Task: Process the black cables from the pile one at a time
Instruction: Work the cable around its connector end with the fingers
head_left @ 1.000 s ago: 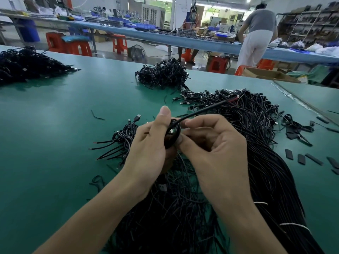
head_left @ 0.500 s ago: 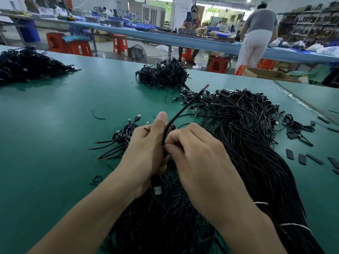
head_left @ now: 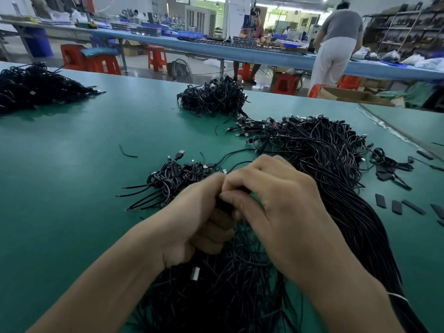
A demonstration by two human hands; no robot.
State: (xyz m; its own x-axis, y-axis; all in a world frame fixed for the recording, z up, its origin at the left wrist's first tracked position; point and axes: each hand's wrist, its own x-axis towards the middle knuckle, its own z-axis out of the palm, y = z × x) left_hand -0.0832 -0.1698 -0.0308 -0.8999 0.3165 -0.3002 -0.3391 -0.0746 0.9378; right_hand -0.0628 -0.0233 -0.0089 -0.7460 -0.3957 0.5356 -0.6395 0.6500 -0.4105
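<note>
the loose tail that stood up a moment ago is now tucked away: left hand (head_left: 192, 219) and right hand (head_left: 271, 200) both clamp curled fingers on the coiled cable (head_left: 222, 204), just above the near pile (head_left: 324, 159); the wrap looks nearly finished.

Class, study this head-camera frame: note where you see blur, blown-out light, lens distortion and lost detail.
Head view: the left hand and right hand, gripping a black cable, look slightly motion-softened; the background strip lights are blown out; the wide lens bends the far blue bench; the green table shows soft sheen; the black cable pile merges into near-featureless dark.
</note>
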